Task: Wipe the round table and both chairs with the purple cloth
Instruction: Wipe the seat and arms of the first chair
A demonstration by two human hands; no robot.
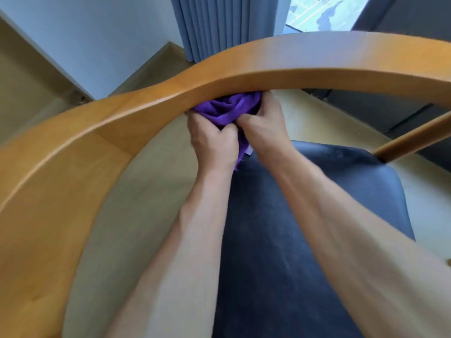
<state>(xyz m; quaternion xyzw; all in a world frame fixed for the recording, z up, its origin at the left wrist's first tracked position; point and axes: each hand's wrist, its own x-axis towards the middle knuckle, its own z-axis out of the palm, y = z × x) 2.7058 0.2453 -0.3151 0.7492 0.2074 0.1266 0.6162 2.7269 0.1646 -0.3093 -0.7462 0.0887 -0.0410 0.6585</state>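
Both hands bunched on purple cloth (227, 109), pressed up under the inner edge of the curved wooden backrest rail (219, 69). Left hand (213, 140) gripping the cloth's lower-left fold, fingers curled in. Right hand (262, 125) clamped on its right side, thumb tucked into the fabric. Cloth wadded, tail hanging down toward the back edge of the dark blue seat cushion (305, 228), below the rail.

Judged step: wiping the chair's rail underside. Round bench not in view, second chair not identifiable, so progress can't be called.

Risks from here:
- Wadded cloth means small contact patch, likely streaks or missed strips along the rail. Better flattened.
- Top face of rail easy to skip while working from beneath.
- Hanging tail may drag dust from rail onto the seat; cushion shows pale scuffs or dust.
- Two hands pushing on the rail could shove or tip the chair on the smooth floor (146, 191) beneath.
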